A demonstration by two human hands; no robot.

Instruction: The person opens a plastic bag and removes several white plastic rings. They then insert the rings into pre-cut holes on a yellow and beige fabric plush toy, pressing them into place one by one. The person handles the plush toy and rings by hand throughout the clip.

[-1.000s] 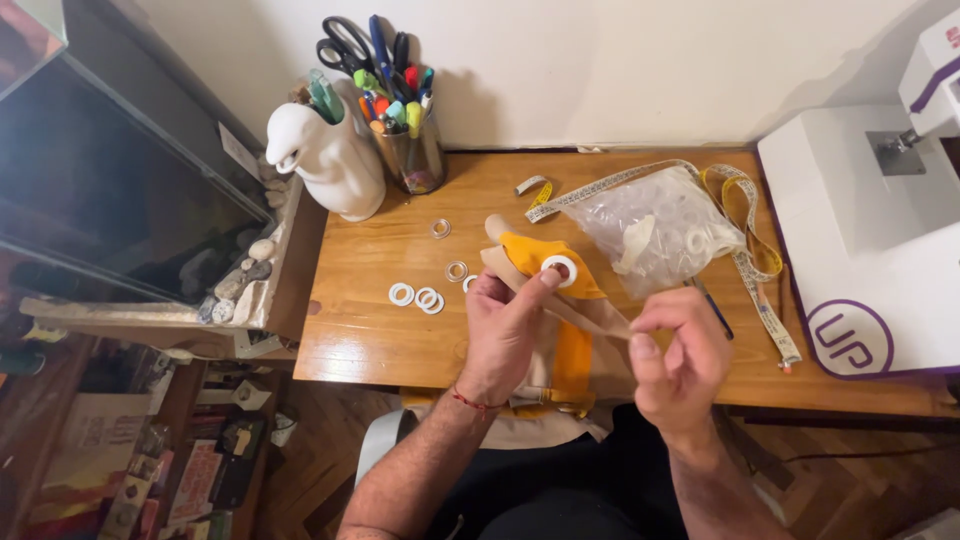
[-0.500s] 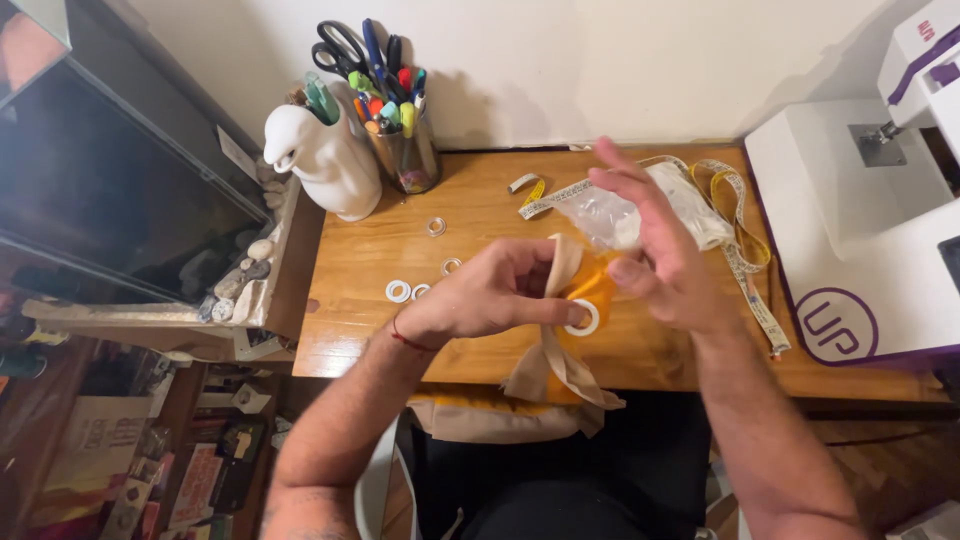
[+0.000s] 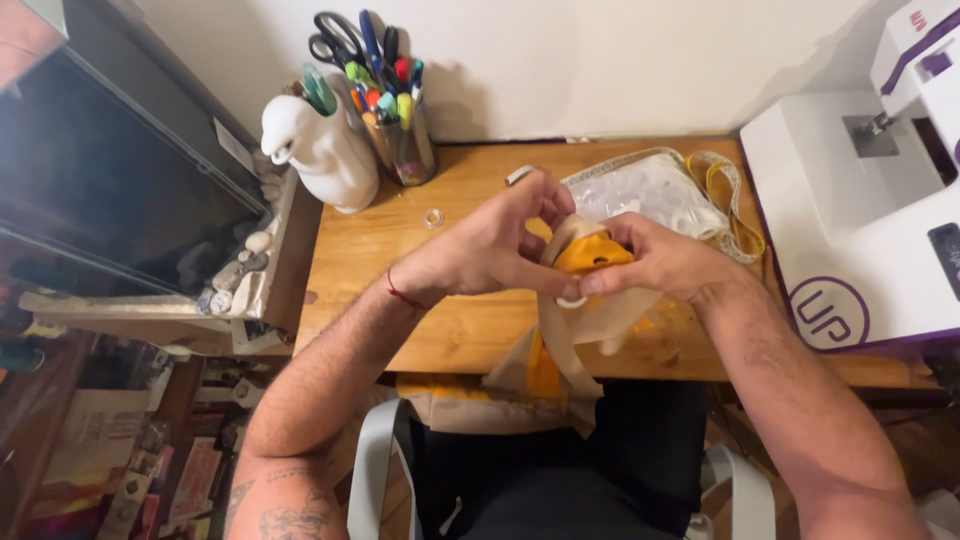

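I'm pinching the orange fabric piece with both left hand and right hand, fingers closed, desk centre. White ring at its 6 o'clock may be slipping free if my grip is loosening.

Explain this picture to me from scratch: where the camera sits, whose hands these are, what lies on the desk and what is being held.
The single picture comes from a camera worn on a person's head, looking down at their own arms. No machine does the work, only two bare hands. The left hand and right hand meet over a wooden desk and together pinch an orange and beige fabric piece with a small white ring at its lower edge. On the desk lie a clear plastic bag, a measuring tape, a white jug, a cup of pens and scissors, and a white sewing machine on the right.
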